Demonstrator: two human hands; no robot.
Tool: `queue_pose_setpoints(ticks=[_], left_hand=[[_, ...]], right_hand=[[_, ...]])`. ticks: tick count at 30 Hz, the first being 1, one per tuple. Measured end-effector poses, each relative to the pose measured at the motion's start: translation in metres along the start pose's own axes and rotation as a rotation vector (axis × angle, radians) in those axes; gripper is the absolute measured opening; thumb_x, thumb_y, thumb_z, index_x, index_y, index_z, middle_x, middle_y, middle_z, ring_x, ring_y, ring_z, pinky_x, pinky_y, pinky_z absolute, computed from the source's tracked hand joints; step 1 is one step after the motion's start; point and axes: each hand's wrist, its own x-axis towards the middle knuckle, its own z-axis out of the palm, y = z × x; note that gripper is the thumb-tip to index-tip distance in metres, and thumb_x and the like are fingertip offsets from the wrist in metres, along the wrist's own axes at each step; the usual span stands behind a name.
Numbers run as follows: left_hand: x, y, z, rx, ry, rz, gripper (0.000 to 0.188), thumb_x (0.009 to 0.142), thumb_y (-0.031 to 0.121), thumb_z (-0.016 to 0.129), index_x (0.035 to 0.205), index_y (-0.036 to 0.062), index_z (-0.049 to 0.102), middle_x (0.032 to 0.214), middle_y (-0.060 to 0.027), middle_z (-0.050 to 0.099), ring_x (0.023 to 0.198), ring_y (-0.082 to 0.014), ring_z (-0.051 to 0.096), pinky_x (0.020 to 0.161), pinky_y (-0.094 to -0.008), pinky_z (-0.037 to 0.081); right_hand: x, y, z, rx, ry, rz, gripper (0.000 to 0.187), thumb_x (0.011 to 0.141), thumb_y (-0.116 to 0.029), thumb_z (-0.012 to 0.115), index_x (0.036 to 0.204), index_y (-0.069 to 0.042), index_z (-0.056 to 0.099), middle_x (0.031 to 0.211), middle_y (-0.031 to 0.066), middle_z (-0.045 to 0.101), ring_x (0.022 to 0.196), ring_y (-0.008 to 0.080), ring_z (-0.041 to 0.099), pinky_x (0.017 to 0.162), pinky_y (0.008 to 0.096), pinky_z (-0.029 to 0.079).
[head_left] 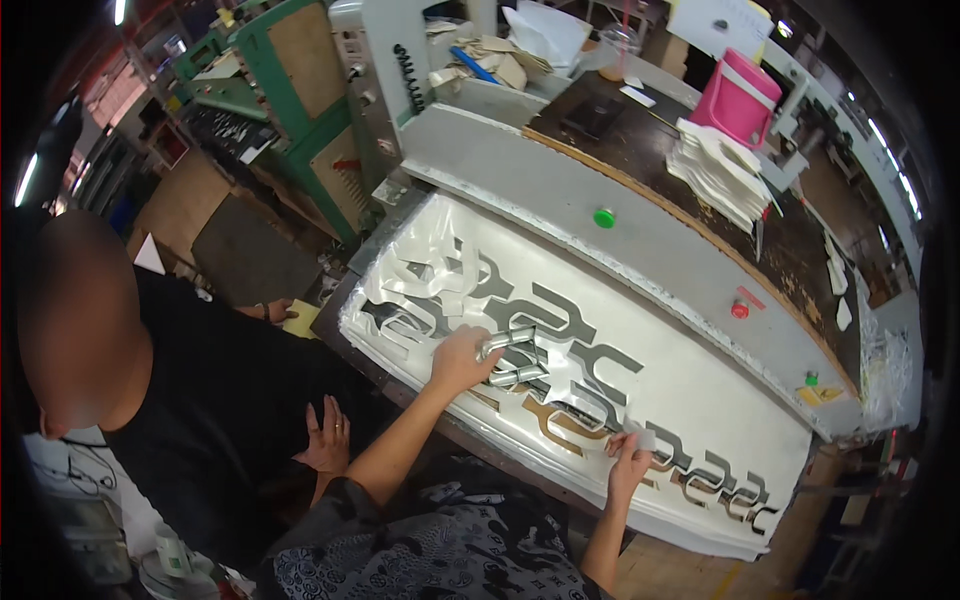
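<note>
My left hand [462, 360] is closed on the edge of a silvery metal cutting die [518, 376] with a curved, looped outline. The die rests on a white sheet [700, 390] full of curved cut-out openings, through which a darker surface shows. Further right, over the sheet's near edge, my right hand [628, 462] pinches a small white piece [643, 439] between its fingertips. Crumpled, glossy white sheet [425, 255] lies bunched at the far left end.
A grey machine beam with a green button [604, 217] and a red button [740, 310] runs behind the sheet. Beyond it, a dark board [640, 150] carries stacked white pieces [718, 175] and a pink bucket [737, 100]. A co-worker [210, 400] in black stands close at left, holding something yellow [300, 318].
</note>
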Motion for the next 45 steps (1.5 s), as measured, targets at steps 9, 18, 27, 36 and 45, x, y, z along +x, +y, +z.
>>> queue_pose_setpoints(ticks=[9,18,27,36,45], left_hand=[[-0.032,-0.037,0.003,0.114,-0.289,0.154,0.075,0.071,0.025,0.089,0.137,0.0090,0.057,0.117,-0.0208,0.065,0.111,-0.0399,0.063,0.093,-0.0509,0.051],[-0.035,-0.043,-0.010,-0.033,-0.249,0.067,0.054,0.066,0.027,0.091,0.109,0.0097,0.064,0.085,-0.0123,0.069,0.090,-0.0370,0.069,0.078,-0.0476,0.053],[-0.044,-0.030,0.015,-0.600,-0.291,-0.271,0.047,0.086,0.045,0.084,0.077,-0.0012,0.076,0.071,-0.0101,0.072,0.064,-0.0131,0.068,0.054,-0.0323,0.054],[-0.062,-0.005,0.014,-1.154,-0.277,-0.469,0.024,0.096,0.017,0.079,0.108,-0.0040,0.078,0.096,-0.0045,0.076,0.082,-0.0127,0.068,0.070,-0.0298,0.058],[-0.028,0.111,-0.034,-1.145,-0.433,0.090,0.020,0.095,0.005,0.077,0.107,-0.0101,0.074,0.096,-0.0067,0.074,0.089,-0.0099,0.066,0.077,-0.0242,0.053]], right_hand=[[-0.053,0.032,0.028,-0.010,-0.004,0.133,0.026,0.112,-0.026,0.054,0.115,0.000,0.057,0.090,0.0071,0.064,0.075,0.0128,0.057,0.066,0.0266,0.047],[-0.003,0.007,0.042,-0.139,-0.337,0.179,0.022,0.111,-0.018,0.052,0.121,0.002,0.053,0.085,0.0085,0.061,0.064,0.0132,0.058,0.059,0.0295,0.050],[0.003,-0.009,0.041,-0.396,-0.299,0.020,0.017,0.105,-0.014,0.063,0.109,0.003,0.064,0.084,0.0099,0.071,0.061,0.0139,0.065,0.057,0.0282,0.052],[-0.005,0.007,0.038,-0.564,-0.414,-0.046,0.031,0.104,-0.027,0.064,0.105,0.004,0.071,0.068,0.0107,0.074,0.067,0.0172,0.074,0.067,0.0354,0.057],[0.011,-0.064,0.057,0.150,-0.677,0.431,0.032,0.111,-0.026,0.054,0.117,0.004,0.063,0.088,0.0120,0.073,0.067,0.0160,0.066,0.069,0.0314,0.058]])
